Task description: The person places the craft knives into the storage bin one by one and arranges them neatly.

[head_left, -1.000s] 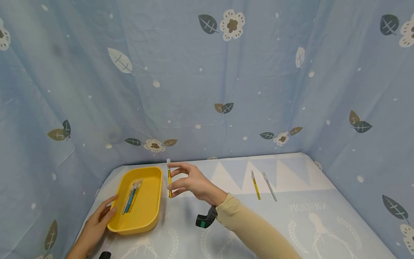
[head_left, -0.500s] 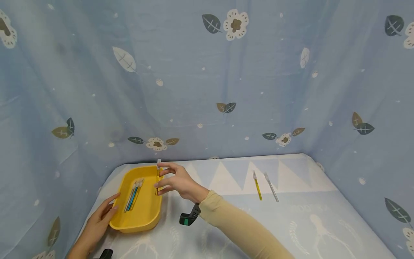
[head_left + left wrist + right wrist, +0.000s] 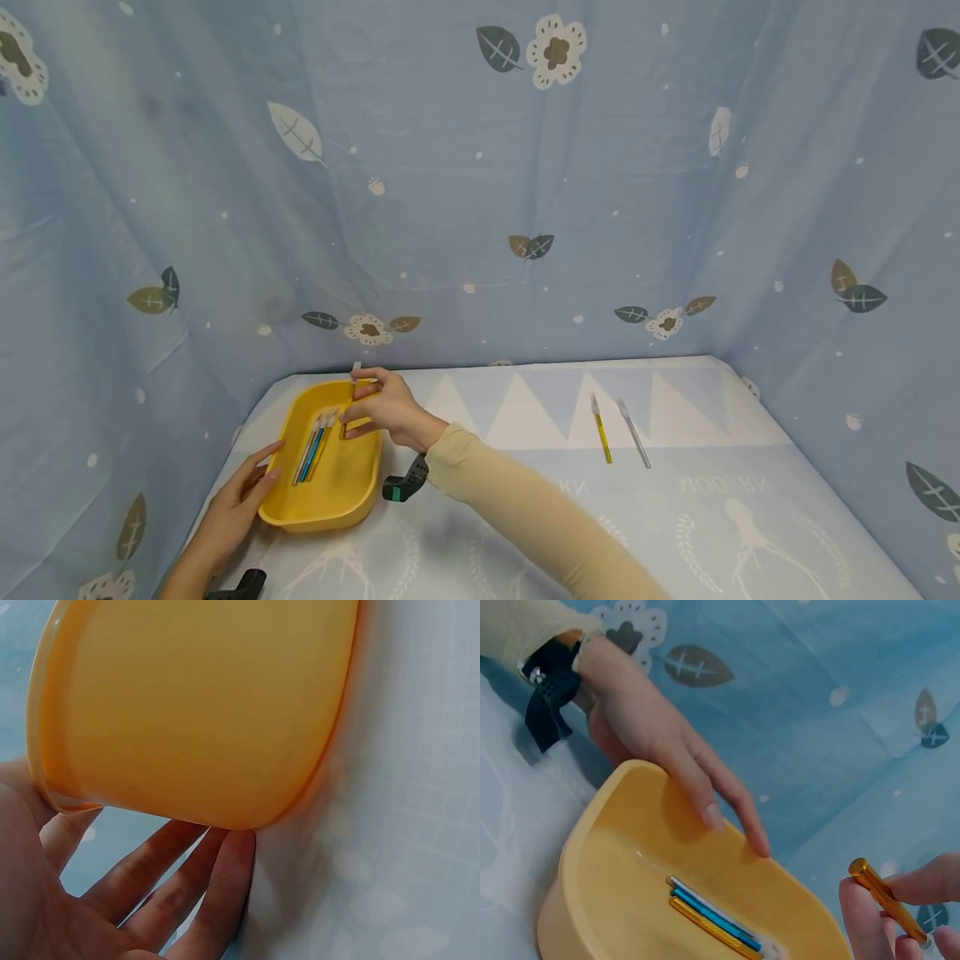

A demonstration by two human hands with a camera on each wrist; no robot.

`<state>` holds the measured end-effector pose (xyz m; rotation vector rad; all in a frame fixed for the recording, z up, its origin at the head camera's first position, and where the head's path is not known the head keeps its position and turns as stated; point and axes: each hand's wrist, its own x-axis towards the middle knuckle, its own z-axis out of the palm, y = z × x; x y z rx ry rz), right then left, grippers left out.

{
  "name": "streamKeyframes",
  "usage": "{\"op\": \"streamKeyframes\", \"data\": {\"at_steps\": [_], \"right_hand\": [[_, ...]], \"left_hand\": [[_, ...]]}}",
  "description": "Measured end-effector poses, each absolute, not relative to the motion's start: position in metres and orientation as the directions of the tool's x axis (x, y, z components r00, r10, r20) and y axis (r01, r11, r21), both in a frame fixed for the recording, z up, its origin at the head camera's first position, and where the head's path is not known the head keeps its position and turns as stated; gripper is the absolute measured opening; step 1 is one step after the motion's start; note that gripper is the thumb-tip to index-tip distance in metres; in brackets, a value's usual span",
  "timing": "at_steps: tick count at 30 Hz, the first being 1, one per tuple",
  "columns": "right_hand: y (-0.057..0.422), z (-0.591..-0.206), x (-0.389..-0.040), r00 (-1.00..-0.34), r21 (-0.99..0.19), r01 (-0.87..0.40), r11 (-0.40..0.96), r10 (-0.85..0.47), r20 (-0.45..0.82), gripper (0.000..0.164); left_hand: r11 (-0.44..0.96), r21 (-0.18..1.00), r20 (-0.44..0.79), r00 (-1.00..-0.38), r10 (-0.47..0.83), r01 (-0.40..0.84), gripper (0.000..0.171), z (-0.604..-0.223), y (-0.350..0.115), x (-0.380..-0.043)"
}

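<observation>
My right hand (image 3: 386, 412) pinches a yellow craft knife (image 3: 885, 896) between thumb and fingers, its clear-capped end upward in the head view. Hand and knife are over the right part of a yellow plastic tray (image 3: 352, 496). Inside the tray, side by side, lie a silver craft knife (image 3: 712, 895), a blue one (image 3: 705, 911) and a yellow one (image 3: 712, 928), all with whitish capped tips. On the tray's left side my left hand (image 3: 232, 504) grips the rim, thumb over the edge. In the left wrist view its fingers (image 3: 225, 889) lie against the outer wall.
Farther right on the table, another yellow craft knife (image 3: 602, 433) and a silver one (image 3: 635, 436) lie apart from the tray. A blue patterned curtain (image 3: 465, 183) rises behind the table and along its sides. A light patterned cloth (image 3: 525, 500) covers the tabletop.
My right hand has carried the yellow craft knife leftward, from beside the tray to over it. The left hand keeps its grip on the rim.
</observation>
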<state>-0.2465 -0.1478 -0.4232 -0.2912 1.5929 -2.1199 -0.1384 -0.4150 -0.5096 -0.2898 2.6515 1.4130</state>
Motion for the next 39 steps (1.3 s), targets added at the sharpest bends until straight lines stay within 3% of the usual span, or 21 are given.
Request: {"op": "streamKeyframes", "data": {"at_steps": [15, 26, 39], "right_hand": [[-0.186, -0.448, -0.252, -0.874, -0.944, 0.29, -0.157, -0.446, -0.194, 0.071], [-0.219, -0.461, -0.252, -0.898, -0.96, 0.272, -0.072, -0.378, -0.226, 0.061], [-0.243, -0.465, -0.249, -0.875, -0.944, 0.329, -0.005, -0.379, -0.302, 0.057]], "left_hand": [[0.54, 0.809, -0.207, -0.972, -0.107, -0.232, 0.068, -0.508, -0.414, -0.139], [0.55, 0.81, -0.181, -0.978, -0.1, -0.206, 0.067, -0.507, -0.414, -0.136], [0.545, 0.819, -0.153, -0.984, -0.097, -0.181, 0.065, -0.508, -0.414, -0.135]]}}
